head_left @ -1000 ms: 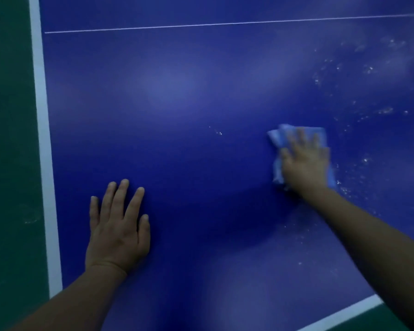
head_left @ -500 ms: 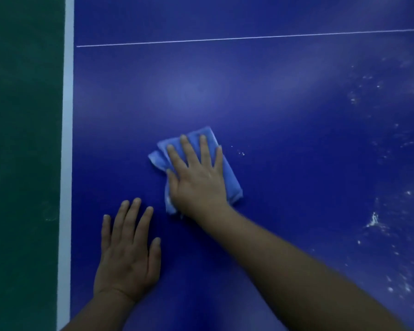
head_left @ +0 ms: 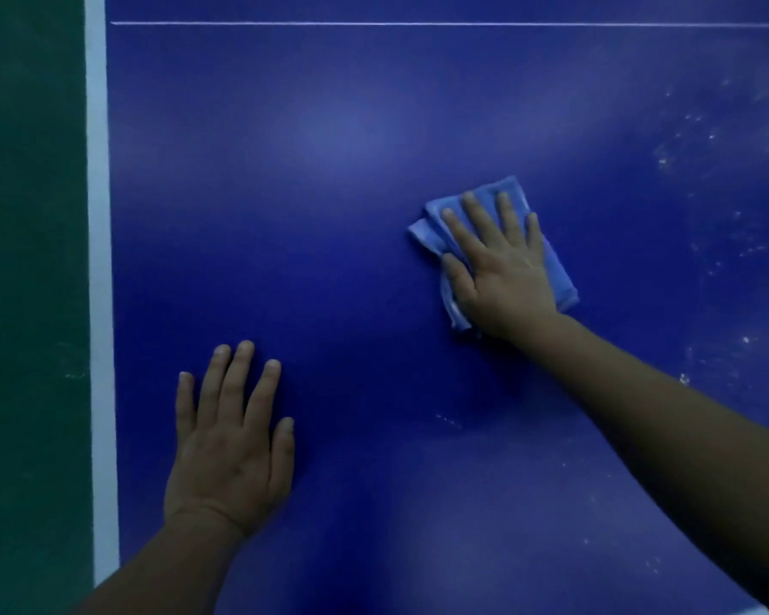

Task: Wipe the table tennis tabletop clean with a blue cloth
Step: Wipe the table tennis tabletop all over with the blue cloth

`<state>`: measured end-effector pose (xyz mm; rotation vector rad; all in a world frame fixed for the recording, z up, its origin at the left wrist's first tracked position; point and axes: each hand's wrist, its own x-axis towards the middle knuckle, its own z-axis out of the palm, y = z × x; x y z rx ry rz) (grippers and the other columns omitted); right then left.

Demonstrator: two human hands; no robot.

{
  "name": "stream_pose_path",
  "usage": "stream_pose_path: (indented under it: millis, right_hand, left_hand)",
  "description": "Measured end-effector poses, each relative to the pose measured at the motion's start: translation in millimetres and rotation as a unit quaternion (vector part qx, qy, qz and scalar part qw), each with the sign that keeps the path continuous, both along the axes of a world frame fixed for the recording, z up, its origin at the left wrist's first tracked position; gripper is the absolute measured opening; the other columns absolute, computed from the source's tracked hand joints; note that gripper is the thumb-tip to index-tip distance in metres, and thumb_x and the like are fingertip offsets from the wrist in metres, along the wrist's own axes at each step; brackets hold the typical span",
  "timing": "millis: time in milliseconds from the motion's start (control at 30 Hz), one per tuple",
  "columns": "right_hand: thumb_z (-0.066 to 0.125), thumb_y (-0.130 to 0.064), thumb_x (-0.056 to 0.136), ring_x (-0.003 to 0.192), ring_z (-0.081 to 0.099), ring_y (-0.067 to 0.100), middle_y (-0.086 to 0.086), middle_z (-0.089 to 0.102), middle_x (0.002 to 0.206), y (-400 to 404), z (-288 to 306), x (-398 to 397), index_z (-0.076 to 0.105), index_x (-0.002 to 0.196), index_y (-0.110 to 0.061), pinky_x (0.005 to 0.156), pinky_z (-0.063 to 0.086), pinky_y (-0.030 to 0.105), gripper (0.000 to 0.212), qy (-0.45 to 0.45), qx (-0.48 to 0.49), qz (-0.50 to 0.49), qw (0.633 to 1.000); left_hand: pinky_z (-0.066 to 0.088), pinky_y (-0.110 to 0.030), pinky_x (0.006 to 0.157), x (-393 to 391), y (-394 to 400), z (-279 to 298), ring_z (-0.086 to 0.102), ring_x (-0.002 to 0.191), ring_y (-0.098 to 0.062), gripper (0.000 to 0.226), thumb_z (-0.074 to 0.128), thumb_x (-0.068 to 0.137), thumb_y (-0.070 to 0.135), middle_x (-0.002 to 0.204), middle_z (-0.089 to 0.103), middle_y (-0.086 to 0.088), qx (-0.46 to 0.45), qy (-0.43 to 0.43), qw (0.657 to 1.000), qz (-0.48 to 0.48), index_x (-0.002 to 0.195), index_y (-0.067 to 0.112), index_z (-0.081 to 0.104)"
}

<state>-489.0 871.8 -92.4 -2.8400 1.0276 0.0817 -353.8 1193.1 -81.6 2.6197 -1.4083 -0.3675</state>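
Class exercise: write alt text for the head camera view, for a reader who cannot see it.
A person's right hand presses a folded blue cloth flat on a blue table tennis tabletop, while the left hand rests flat nearby. White specks dot the right side.

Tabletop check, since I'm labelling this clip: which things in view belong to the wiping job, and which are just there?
Belong to the job:
blue cloth, folded, flat on the table
right hand, pressing on the cloth
tabletop
white specks, far right

Just there:
left hand, flat on the tabletop, holding nothing
green floor
white edge line
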Motion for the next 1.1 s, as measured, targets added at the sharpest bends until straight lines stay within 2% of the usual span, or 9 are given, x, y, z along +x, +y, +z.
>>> stream_pose_path:
  millis: [67,200,267,467,567,733,800,967,1100]
  right_hand:
    - [0.031,-0.052,0.099,0.152,0.018,0.035,0.001,0.030,0.163,-26,6,-8,0.037,0.153,-0.029,0.118,0.011,0.061,0.059,0.003,-0.009,-0.016,1.000]
    - [0.030,-0.047,0.104,0.153,0.003,0.036,0.001,0.013,0.167,-88,16,-47,0.022,0.159,-0.026,0.119,0.003,0.065,0.060,0.007,0.002,-0.328,0.945]
    - [0.029,-0.047,0.104,0.153,0.000,0.037,0.002,0.010,0.168,-73,14,-33,0.019,0.159,-0.025,0.119,0.001,0.065,0.061,0.000,0.004,-0.370,0.929]
    - [0.028,-0.053,0.098,0.154,0.008,0.032,-0.003,0.023,0.165,21,-2,107,0.031,0.155,-0.032,0.120,-0.001,0.059,0.061,-0.022,0.002,0.051,0.998]
    - [0.030,-0.048,0.102,0.153,0.011,0.033,-0.005,0.020,0.166,-47,1,108,0.026,0.156,-0.038,0.118,0.006,0.060,0.055,0.013,-0.040,0.061,0.997]
    - [0.025,-0.046,0.103,0.153,0.008,0.035,-0.001,0.014,0.167,-172,15,-11,0.022,0.158,-0.034,0.119,0.005,0.063,0.056,-0.008,-0.023,-0.364,0.931]
    - [0.025,-0.049,0.102,0.153,0.003,0.035,0.000,0.013,0.167,-163,17,-14,0.021,0.158,-0.030,0.119,0.002,0.064,0.060,-0.010,0.005,-0.423,0.906]
    - [0.029,-0.050,0.099,0.153,0.010,0.036,-0.001,0.019,0.166,-24,4,45,0.026,0.156,-0.035,0.117,0.008,0.065,0.059,-0.001,-0.007,-0.001,1.000]
    - [0.039,-0.049,0.100,0.154,0.004,0.036,-0.001,0.024,0.164,141,5,-35,0.034,0.152,-0.036,0.119,0.001,0.064,0.054,0.012,0.080,0.482,0.872]
  left_hand:
    - [0.008,-0.060,0.119,0,1,-3,0.022,0.147,-0.036,0.062,0.033,0.093,0.039,0.156,0.031,-0.019,-0.003,-0.003,1.000,-0.005,0.141,0.004,0.048]
    - [0.009,-0.060,0.118,-1,-1,-3,0.023,0.147,-0.036,0.062,0.031,0.095,0.042,0.156,0.032,-0.019,0.000,-0.006,1.000,-0.004,0.141,0.004,0.047]
    - [0.008,-0.059,0.119,1,0,-2,0.022,0.147,-0.037,0.066,0.021,0.100,0.049,0.156,0.032,-0.020,0.007,-0.002,1.000,-0.005,0.142,0.004,0.046]
    - [0.007,-0.057,0.118,2,0,-3,0.022,0.147,-0.035,0.078,0.009,0.099,0.056,0.156,0.032,-0.018,0.017,0.002,1.000,-0.003,0.140,0.003,0.050]
    - [0.006,-0.058,0.119,1,-2,-5,0.021,0.148,-0.034,0.074,0.014,0.099,0.055,0.157,0.031,-0.017,0.010,0.003,1.000,-0.001,0.141,0.004,0.047]
    - [0.007,-0.058,0.119,0,-4,-3,0.022,0.147,-0.035,0.065,0.036,0.089,0.040,0.155,0.033,-0.020,-0.010,-0.002,1.000,-0.007,0.140,0.001,0.050]
    - [0.005,-0.057,0.119,1,-3,-2,0.020,0.148,-0.033,0.064,0.035,0.091,0.040,0.156,0.033,-0.019,-0.007,-0.002,1.000,-0.008,0.141,0.002,0.049]
    - [0.008,-0.058,0.120,1,0,-2,0.019,0.149,-0.031,0.061,0.031,0.095,0.038,0.157,0.032,-0.017,-0.040,0.020,0.999,0.004,0.144,0.005,0.047]
    - [0.012,-0.059,0.120,2,3,-2,0.024,0.148,-0.032,0.058,0.030,0.097,0.035,0.156,0.035,-0.016,-0.083,0.036,0.996,0.016,0.142,0.005,0.050]
